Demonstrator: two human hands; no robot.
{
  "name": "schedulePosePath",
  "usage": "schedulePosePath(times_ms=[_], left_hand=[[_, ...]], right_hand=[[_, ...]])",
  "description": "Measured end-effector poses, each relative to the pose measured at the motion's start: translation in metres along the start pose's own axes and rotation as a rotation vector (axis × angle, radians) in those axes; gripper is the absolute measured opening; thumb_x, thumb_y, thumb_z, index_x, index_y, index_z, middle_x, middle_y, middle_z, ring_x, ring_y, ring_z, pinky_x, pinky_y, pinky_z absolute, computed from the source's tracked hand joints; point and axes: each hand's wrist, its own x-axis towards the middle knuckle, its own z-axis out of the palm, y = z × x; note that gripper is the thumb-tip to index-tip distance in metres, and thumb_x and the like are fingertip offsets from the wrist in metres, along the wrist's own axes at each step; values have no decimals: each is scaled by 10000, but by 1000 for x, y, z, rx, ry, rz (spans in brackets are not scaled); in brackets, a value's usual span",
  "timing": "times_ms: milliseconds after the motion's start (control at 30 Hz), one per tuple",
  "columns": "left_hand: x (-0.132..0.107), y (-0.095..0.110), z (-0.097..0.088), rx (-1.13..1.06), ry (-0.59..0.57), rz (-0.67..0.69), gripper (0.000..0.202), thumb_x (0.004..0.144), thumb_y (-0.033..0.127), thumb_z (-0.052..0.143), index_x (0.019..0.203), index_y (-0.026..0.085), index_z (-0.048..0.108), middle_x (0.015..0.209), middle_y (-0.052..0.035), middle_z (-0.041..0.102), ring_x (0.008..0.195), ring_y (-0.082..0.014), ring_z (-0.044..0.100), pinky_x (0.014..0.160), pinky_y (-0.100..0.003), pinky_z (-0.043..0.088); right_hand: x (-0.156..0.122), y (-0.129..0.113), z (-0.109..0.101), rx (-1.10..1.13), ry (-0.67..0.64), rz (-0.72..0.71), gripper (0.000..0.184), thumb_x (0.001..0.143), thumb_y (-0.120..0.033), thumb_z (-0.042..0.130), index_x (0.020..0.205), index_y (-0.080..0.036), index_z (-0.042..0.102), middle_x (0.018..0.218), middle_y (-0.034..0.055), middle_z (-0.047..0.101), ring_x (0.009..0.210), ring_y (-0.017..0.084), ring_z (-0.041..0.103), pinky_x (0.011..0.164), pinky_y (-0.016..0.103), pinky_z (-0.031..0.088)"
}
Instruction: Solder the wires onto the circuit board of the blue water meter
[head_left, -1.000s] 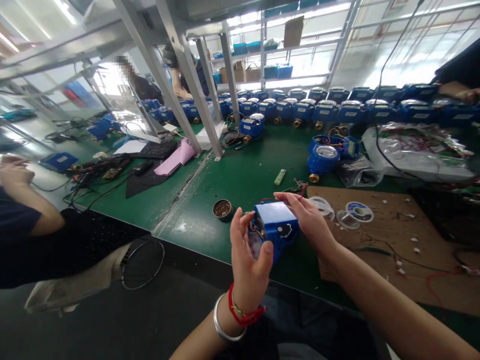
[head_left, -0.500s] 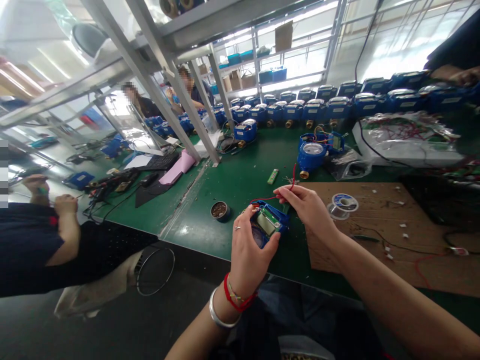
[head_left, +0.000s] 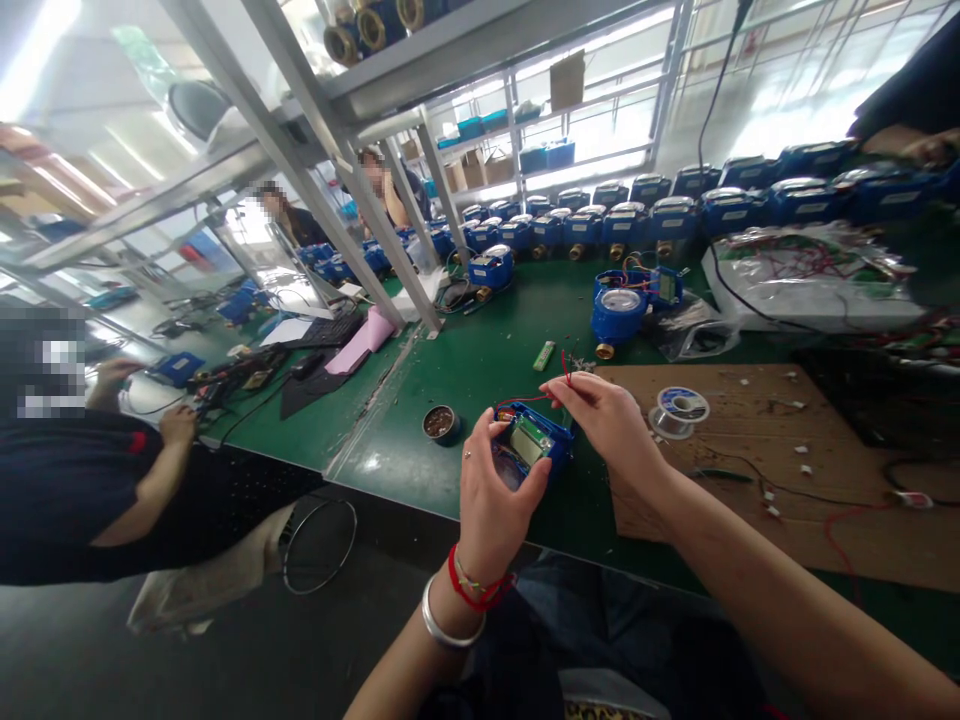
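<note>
My left hand (head_left: 499, 485) is wrapped round a blue water meter (head_left: 559, 443) whose lid is off, so a green circuit board with a small grey display (head_left: 527, 442) shows. Between the thumb and fingers of my right hand (head_left: 604, 408) is a red wire (head_left: 525, 400), pinched just above the meter's far right side. The wire runs leftward to the meter's upper left edge, and its loose end sticks up past my fingers. A spool of solder wire (head_left: 681, 410) stands to the right of my right hand, on a sheet of cardboard (head_left: 652, 495).
Left of the meter is a small round tin (head_left: 441, 424) with brown bits inside. Ahead lie a green-and-white piece (head_left: 544, 356) and another opened blue meter (head_left: 619, 310). Rows of blue meters (head_left: 622, 222) line the back. A co-worker (head_left: 82, 470) sits at the left.
My right hand has shifted slightly left with the red wire, whose loose end now stands shorter above the fingers. My left hand keeps hold of the meter. The co-worker's arms at left have moved.
</note>
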Motion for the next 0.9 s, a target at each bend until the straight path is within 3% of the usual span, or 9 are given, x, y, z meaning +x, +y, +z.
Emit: schedulePosePath(times_ms=[167,267,433,567,733,900], left_hand=[[2,-7,-5,-368,77,-145,604,889,422,563,1385,187,311,1337,-151,500,1249,-239,497,1089,-432,355],[5,-7,-4,-458,86,-189,591,904,420,543,1387,183,298,1301,-148,533,1214,-224,524,1074,-414,371],[6,-4,5,-196,118,-65,633,852,422,626,1369,189,345,1335,-150,499,1260,-252,477,1089,-443,352],[8,-1,6,105,45,108,675,827,431,654,1375,176,353,1374,-154,465,1312,-270,412,1116,-477,315],[8,1,-4,164,-91,140,621,862,435,604,1373,183,358,1376,-145,471,1309,-260,423,1104,-463,347],[9,-5,-9,208,-112,165,649,861,444,601,1390,178,335,1397,-149,452,1326,-264,399,1115,-471,332]], right_hand=[[-19,7,-1,-61,-5,-86,232,936,-353,521,925,-234,719,923,46,677,889,196,617,807,328,465],[-44,12,2,-102,-30,-201,195,933,-278,526,993,-241,708,972,63,658,921,195,601,828,344,482],[-76,15,9,-258,-147,-464,229,900,-203,568,1096,-244,679,1004,68,646,910,187,575,838,360,502],[-82,5,11,-233,-213,-583,151,889,-166,569,990,-192,678,919,61,638,850,166,562,814,334,514],[-80,-8,9,-15,-188,-511,119,872,-116,574,940,-178,650,890,53,627,799,129,569,732,272,504],[-80,-14,13,73,-175,-449,143,873,-101,572,971,-184,634,890,59,635,783,124,590,710,259,509]])
